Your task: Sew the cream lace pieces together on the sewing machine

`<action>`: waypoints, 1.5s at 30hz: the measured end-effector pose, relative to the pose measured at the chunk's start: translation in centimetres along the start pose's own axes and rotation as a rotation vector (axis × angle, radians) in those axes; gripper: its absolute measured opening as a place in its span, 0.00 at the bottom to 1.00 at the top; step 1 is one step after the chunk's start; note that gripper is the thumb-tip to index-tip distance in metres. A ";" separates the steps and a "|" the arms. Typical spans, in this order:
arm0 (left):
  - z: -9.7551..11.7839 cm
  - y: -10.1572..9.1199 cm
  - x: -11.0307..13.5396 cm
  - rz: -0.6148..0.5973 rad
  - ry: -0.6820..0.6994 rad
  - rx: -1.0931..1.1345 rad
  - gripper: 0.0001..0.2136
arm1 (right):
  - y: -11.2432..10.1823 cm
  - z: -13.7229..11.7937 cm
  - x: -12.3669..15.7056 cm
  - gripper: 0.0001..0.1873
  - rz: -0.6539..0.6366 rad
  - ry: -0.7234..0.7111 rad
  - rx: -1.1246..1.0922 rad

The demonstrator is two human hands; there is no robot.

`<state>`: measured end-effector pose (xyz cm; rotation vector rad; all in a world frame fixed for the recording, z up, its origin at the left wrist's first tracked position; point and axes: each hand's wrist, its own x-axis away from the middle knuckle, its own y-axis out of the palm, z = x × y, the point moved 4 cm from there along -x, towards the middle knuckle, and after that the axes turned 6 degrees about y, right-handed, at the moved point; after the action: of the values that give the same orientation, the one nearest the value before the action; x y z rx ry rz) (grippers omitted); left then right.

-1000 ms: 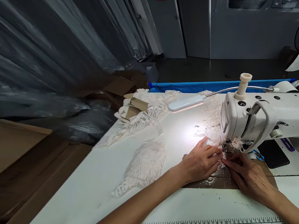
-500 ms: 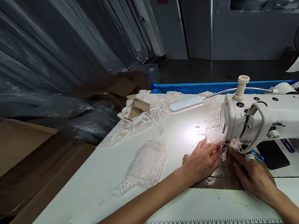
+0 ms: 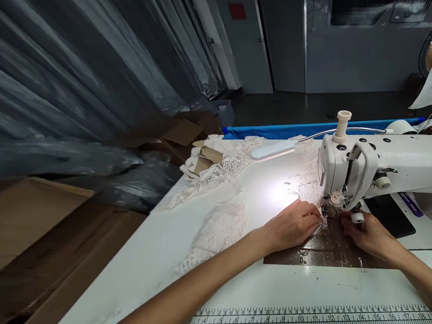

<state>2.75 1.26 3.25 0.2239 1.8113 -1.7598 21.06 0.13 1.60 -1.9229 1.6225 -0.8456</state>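
Observation:
My left hand (image 3: pixel 297 222) is closed, its fingertips pinching the edge of a piece of white lace (image 3: pixel 322 225) beside the presser foot (image 3: pixel 330 211) of a white sewing machine (image 3: pixel 401 158). On the other side of the needle area, my right hand (image 3: pixel 370 237) has its fingers curled in close under the machine head. What they hold, if anything, is hidden. A small pale pink fabric flower (image 3: pixel 337 197) shows on the machine head just above the foot. Both hands rest over the brown, shiny plate (image 3: pixel 329 250) of the machine bed.
Lace pieces (image 3: pixel 220 228) lie on the white table (image 3: pixel 146 267) to the left. A lit lamp (image 3: pixel 273 150) hangs over it. A black phone (image 3: pixel 394 218) and purple snips (image 3: pixel 411 204) lie under the machine arm. A printed ruler (image 3: pixel 315 319) runs along the front; cardboard boxes (image 3: pixel 25 221) stand left.
My right hand has drawn its fingers together and moved in nearer the presser foot. The blue-handled snips beside it are now out of sight. My left hand stays at the lace; the view has shifted slightly.

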 end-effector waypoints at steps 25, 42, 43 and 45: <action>-0.5 1.0 0.1 0.018 -0.128 0.034 0.08 | 0.3 -0.2 -0.1 0.15 0.015 -0.094 -0.017; -0.4 1.2 0.5 0.084 -0.088 -0.021 0.09 | 0.3 -0.1 -0.1 0.15 0.010 -0.116 -0.003; -0.4 1.4 0.5 0.066 -0.082 -0.038 0.09 | 0.2 -0.1 0.0 0.15 0.016 -0.119 0.003; -0.3 1.7 0.5 0.040 -0.069 -0.078 0.10 | 0.2 0.0 0.0 0.14 0.031 -0.126 0.009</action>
<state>3.08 1.61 1.50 0.1646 1.8090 -1.6465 20.91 0.11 1.40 -1.9003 1.5669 -0.7035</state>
